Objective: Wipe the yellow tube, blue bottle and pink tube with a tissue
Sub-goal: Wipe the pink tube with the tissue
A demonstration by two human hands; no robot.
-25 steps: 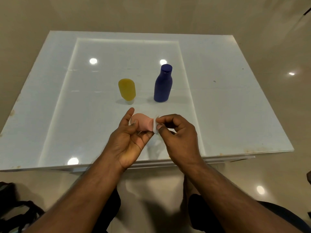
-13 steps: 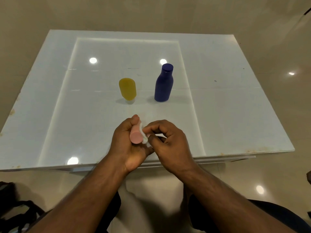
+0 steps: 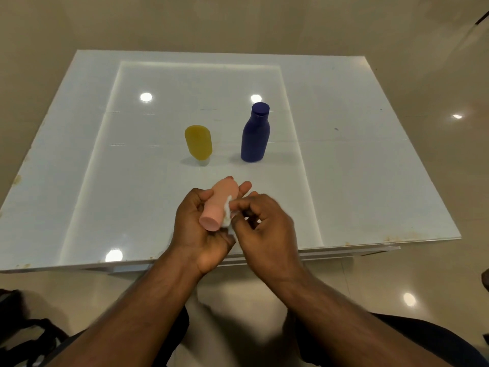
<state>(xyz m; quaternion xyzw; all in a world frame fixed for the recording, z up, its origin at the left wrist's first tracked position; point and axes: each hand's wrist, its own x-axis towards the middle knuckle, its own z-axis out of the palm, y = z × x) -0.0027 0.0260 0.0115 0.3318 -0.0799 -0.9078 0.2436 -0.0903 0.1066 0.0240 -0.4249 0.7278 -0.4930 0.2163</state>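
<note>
The left hand (image 3: 201, 229) is closed around the pink tube (image 3: 219, 205), held above the near edge of the table (image 3: 370, 181). The tube lies tilted in the palm, cap end toward the camera, far end resting on the fingertips. Much of its underside is hidden by the palm and thumb.

The right hand (image 3: 264, 229) pinches a small white tissue (image 3: 228, 219) against the right side of the tube near the cap. Only a scrap of the tissue shows between the fingers and the tube; its full extent cannot be made out. The right fingers are slightly blurred.

The yellow tube (image 3: 199, 142) stands cap-down near the middle of the table. Its pale cap at the base is partly lost against the glossy surface. The blue bottle (image 3: 254, 133) stands upright just to its right, apart from it, cap on.

No brand, label or writing can be read on any of the three containers; the faces that show are plain.

The table top is white and reflective, with round light reflections on it and brownish marks along the near and left edges. A dark bag strap (image 3: 29, 337) shows on the floor at the lower left, cut off by the frame. Dark trousers (image 3: 428, 343) are cut off at the bottom right.
</note>
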